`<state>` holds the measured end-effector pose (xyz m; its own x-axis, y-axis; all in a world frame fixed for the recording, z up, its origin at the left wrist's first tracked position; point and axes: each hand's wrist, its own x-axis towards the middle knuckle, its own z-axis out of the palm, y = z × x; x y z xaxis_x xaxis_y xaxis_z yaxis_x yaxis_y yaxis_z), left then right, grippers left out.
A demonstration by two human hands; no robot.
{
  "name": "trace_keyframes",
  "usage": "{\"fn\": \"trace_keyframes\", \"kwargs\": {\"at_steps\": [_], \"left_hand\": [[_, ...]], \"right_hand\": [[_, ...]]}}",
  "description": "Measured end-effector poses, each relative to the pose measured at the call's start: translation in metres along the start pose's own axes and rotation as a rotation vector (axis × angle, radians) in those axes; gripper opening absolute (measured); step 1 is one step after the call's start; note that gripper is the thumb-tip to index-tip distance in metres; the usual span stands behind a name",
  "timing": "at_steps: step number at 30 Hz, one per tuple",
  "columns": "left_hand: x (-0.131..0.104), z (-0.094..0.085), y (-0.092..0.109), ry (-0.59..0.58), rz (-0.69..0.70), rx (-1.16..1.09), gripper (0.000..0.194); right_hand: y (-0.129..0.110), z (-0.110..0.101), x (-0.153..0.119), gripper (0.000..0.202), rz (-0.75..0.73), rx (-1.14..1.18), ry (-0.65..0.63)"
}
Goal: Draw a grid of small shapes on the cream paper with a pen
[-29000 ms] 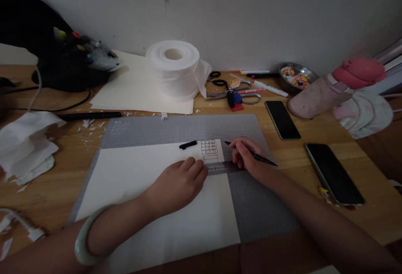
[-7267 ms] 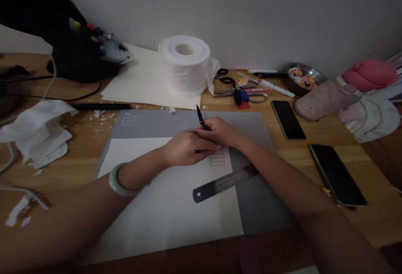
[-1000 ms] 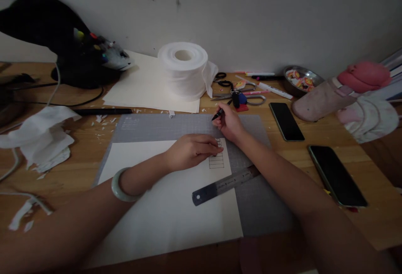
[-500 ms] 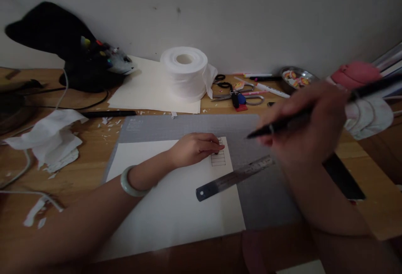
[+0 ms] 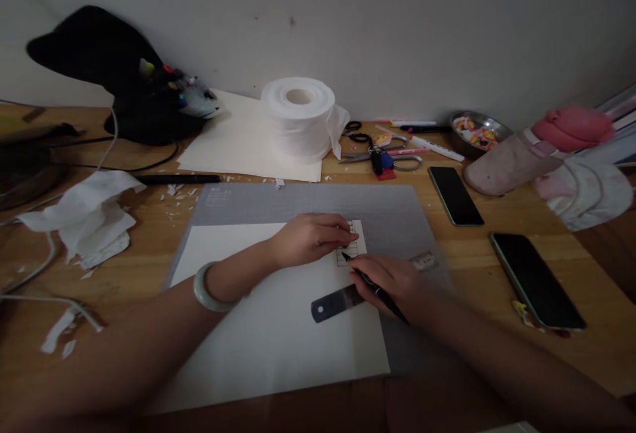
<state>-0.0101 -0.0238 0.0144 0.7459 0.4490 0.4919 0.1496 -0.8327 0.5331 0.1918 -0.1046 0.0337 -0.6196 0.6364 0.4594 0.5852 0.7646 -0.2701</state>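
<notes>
My right hand (image 5: pixel 392 281) grips a black pen (image 5: pixel 380 292), its tip at a small drawn grid of lines (image 5: pixel 347 259) near the paper's upper right corner. Just beyond the tip, my left hand (image 5: pixel 314 238) rests on the white sheet of paper (image 5: pixel 258 334), fingers stretched over the top of the drawing and partly covering it. A pale bangle (image 5: pixel 203 287) circles the left wrist. Beneath my right hand lies a metal ruler (image 5: pixel 330 305), slanting from the paper onto the grey cutting mat (image 5: pixel 397 211); its middle is hidden.
A white tissue roll (image 5: pixel 298 125) stands on paper sheets behind the mat. Scissors (image 5: pixel 355 155) and markers lie to its right, near a metal bowl (image 5: pixel 467 145). Two phones (image 5: pixel 539 281) and a pink-lidded bottle (image 5: pixel 507 161) are at right. Crumpled tissue (image 5: pixel 94 214) and scraps lie left.
My right hand has come down and left with the pen, from above the mat to the drawn grid. My left hand stays on the paper. The view has shifted slightly.
</notes>
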Motion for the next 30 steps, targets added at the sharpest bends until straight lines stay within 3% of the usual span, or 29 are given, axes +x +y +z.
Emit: {"fn": "trace_keyframes", "kwargs": {"at_steps": [12, 22, 30], "left_hand": [[-0.0008, 0.0006, -0.0009, -0.007, -0.006, -0.012, 0.023], [-0.0001, -0.0005, 0.0018, -0.011, 0.008, 0.020, 0.023], [-0.0007, 0.0000, 0.0007, -0.014, 0.000, 0.046, 0.024]], "right_hand": [[0.0019, 0.0097, -0.0003, 0.017, 0.056, -0.069, -0.022], [0.0014, 0.0068, 0.0031, 0.027, -0.021, -0.139, -0.045], [0.0013, 0.0084, -0.0012, 0.019, 0.019, -0.089, -0.052]]}}
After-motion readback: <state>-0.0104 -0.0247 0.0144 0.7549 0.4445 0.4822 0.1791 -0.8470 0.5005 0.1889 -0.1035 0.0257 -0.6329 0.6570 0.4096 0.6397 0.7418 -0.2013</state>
